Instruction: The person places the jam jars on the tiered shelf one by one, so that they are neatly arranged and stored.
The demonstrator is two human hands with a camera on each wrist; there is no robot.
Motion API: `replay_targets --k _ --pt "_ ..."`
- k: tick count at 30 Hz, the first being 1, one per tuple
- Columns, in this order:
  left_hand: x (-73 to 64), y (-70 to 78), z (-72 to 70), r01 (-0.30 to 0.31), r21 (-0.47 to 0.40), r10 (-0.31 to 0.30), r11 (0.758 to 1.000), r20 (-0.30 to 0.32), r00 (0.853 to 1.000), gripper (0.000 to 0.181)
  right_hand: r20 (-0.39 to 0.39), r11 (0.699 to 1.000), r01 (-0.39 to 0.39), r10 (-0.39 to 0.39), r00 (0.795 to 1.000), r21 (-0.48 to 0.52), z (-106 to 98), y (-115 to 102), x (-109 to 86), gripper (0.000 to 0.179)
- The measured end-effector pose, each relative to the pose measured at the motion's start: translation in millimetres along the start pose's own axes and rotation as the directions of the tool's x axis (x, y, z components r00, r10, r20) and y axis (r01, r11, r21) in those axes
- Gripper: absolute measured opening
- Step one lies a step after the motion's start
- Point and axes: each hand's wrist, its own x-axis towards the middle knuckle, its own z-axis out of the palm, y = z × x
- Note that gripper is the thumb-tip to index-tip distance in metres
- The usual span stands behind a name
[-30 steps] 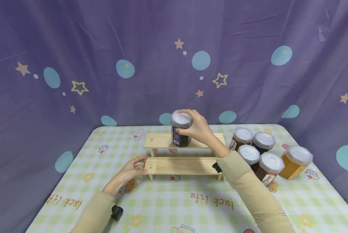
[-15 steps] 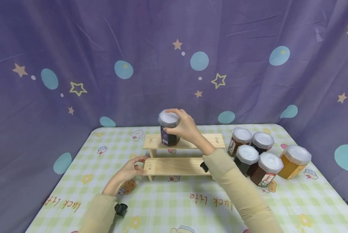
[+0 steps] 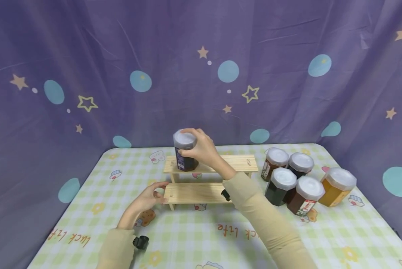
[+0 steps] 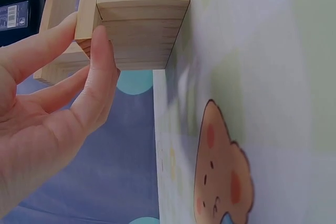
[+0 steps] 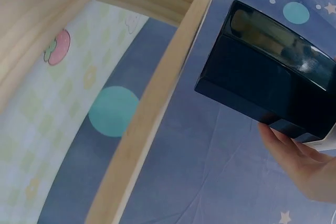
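The right hand point(image 3: 202, 148) holds the dark jar point(image 3: 187, 163), fingers point(image 3: 191, 131) clamped round its lid point(image 3: 181, 139) from the right, long axis nearly upright, base just above the left end of the upper shelf point(image 3: 237, 163), while the left hand point(image 3: 148, 198), farther off, grips the lower shelf point(image 3: 194, 192).

Table under a green-and-white checked cloth point(image 3: 187, 235), two-tier wooden stand point(image 3: 194, 192), five lidded jars point(image 3: 309, 188) beside it

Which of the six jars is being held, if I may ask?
The jar gripped by the right hand, over the left end of the upper shelf; the other five jars stand on the tablecloth, farther right.
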Motion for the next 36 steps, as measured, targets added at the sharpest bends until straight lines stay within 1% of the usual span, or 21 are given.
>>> replay_targets --k 2,9,12,18,23,27,33,36 --pt "-1.5 -0.4 0.1 -0.008 -0.003 0.008 1.0 -0.001 1.0 0.062 -0.003 1.0 -0.003 0.003 1.0 -0.007 3.4 -0.2 1.0 0.055" --pt "-1.0 -3.2 1.7 0.019 -0.011 -0.019 1.0 -0.023 1.0 0.061 -0.021 0.999 -0.014 0.014 1.0 -0.032 10.6 2.7 3.8 0.055" --pt "-0.5 -3.6 1.5 0.014 -0.006 -0.014 1.0 -0.015 1.0 0.06 -0.013 0.999 -0.017 0.017 1.0 -0.043 13.1 4.2 4.4 0.055" --pt "1.0 -2.8 2.0 0.012 -0.026 -0.013 1.0 -0.004 1.0 0.06 -0.011 0.999 -0.005 0.004 1.0 -0.053 14.7 6.2 4.6 0.054" --pt "0.4 -2.4 2.4 0.009 -0.032 -0.009 0.999 0.001 1.0 0.06 -0.017 0.999 -0.001 0.0 1.0 -0.038 15.1 8.2 5.1 0.052" --pt "-0.3 -3.9 1.8 0.0 -0.029 0.0 1.0 0.003 1.0 0.06 -0.006 1.0 -0.006 0.006 1.0 -0.013 15.7 9.2 5.2 0.051" --pt "-1.3 -4.8 -0.2 -0.033 -0.025 0.034 0.999 0.015 0.999 0.06 0.015 0.999 -0.017 0.016 1.0 0.034 16.6 9.5 3.9 0.053" --pt "-1.7 -4.4 -0.9 -0.037 -0.029 0.037 0.999 0.016 0.999 0.061 0.019 0.998 -0.017 0.016 1.0 0.055 17.1 9.7 2.9 0.054"
